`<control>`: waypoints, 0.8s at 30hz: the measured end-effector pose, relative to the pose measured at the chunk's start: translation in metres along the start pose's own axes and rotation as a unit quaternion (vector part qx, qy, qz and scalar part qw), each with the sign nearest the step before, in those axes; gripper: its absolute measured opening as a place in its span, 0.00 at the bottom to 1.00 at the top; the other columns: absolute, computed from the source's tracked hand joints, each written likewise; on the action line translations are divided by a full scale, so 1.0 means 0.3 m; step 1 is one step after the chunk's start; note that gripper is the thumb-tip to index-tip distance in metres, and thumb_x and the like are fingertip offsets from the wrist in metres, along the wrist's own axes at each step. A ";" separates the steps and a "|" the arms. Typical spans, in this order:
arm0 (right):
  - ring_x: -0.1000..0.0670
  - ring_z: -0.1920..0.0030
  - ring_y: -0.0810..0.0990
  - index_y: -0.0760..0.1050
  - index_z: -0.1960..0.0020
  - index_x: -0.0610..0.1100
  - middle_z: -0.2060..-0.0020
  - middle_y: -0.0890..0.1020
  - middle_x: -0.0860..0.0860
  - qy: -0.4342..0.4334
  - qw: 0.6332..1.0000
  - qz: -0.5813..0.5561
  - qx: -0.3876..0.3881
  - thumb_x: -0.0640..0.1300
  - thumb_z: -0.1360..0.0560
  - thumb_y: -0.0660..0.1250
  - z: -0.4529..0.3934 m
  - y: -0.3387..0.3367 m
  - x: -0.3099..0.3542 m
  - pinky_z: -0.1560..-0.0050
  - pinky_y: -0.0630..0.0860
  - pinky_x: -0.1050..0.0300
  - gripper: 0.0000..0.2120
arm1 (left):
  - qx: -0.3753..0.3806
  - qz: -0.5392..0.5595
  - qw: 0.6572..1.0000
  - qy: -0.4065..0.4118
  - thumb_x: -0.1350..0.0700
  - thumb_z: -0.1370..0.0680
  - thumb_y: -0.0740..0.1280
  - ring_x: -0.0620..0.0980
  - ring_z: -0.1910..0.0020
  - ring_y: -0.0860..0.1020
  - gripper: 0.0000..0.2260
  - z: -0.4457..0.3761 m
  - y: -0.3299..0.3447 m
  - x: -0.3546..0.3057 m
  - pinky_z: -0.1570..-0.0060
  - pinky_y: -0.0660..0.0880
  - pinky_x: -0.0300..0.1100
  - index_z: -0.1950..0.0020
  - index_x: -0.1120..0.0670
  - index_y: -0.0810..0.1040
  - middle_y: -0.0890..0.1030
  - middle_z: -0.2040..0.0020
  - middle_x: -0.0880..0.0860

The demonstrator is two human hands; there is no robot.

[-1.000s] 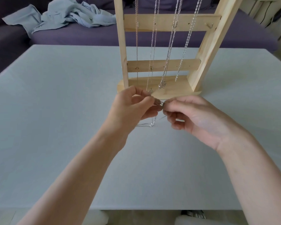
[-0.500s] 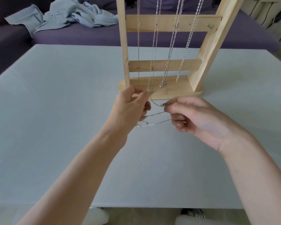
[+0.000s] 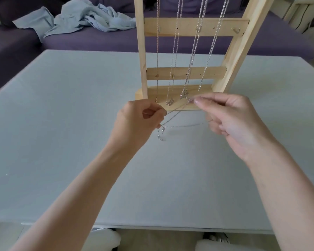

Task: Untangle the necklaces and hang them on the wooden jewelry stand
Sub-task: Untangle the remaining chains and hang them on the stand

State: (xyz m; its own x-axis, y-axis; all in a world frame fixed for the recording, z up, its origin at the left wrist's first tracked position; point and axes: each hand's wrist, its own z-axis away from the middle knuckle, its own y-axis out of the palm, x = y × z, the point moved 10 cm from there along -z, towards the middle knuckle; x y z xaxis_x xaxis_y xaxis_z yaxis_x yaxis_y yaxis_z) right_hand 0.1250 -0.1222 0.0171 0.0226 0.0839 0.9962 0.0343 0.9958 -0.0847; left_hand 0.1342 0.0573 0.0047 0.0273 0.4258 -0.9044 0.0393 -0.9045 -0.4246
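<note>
At frame centre, a thin necklace (image 3: 177, 113) stretches between the left hand (image 3: 140, 120) and right hand (image 3: 232, 118), fingers of each pinched on it, before the wooden jewelry stand (image 3: 187, 73) above the worktop (image 3: 62, 124).

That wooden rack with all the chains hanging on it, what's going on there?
A person is sorting necklaces at a grey table. Several silver chains already hang on the wooden jewelry stand. Just in front of its base, the left hand and the right hand each pinch part of one thin necklace, holding it stretched between them above the table. Its loose end dangles below the left hand. It is not on the stand yet.
</note>
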 end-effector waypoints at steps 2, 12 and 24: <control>0.57 0.80 0.57 0.82 0.56 0.42 0.84 0.64 0.60 -0.034 0.998 0.019 -0.043 0.39 0.25 0.67 0.004 -0.028 0.026 0.77 0.54 0.68 0.05 | 0.013 -0.028 0.999 0.008 0.58 0.25 0.68 0.41 0.69 0.78 0.07 0.007 0.002 -0.003 0.66 0.71 0.30 0.63 0.52 0.80 0.81 0.68 0.48; 0.52 0.71 0.66 0.76 0.66 0.51 0.78 0.70 0.58 -0.082 0.967 0.075 -0.231 0.43 0.26 0.62 0.023 -0.168 0.022 0.66 0.63 0.55 0.11 | 0.044 -0.146 0.988 0.003 0.55 0.26 0.70 0.38 0.73 0.72 0.06 0.032 -0.042 0.038 0.74 0.66 0.27 0.63 0.50 0.81 0.77 0.71 0.45; 0.49 0.52 0.77 0.80 0.53 0.46 0.56 0.81 0.52 0.026 0.936 0.346 -0.058 0.40 0.24 0.63 0.046 -0.063 -0.094 0.61 0.66 0.62 0.07 | 0.119 -0.290 0.949 0.036 0.54 0.21 0.62 0.52 0.48 0.78 0.10 0.085 0.036 0.054 0.49 0.72 0.41 0.51 0.54 0.83 0.81 0.42 0.47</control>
State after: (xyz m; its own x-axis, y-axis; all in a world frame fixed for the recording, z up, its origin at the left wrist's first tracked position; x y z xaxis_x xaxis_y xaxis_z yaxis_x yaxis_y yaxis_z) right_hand 0.1100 -0.1428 -0.0092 0.1278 0.7025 0.7001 0.1007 0.6930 -0.7138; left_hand 0.1096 0.0538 -0.0156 0.1390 0.8459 -0.5149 -0.1574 -0.4944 -0.8549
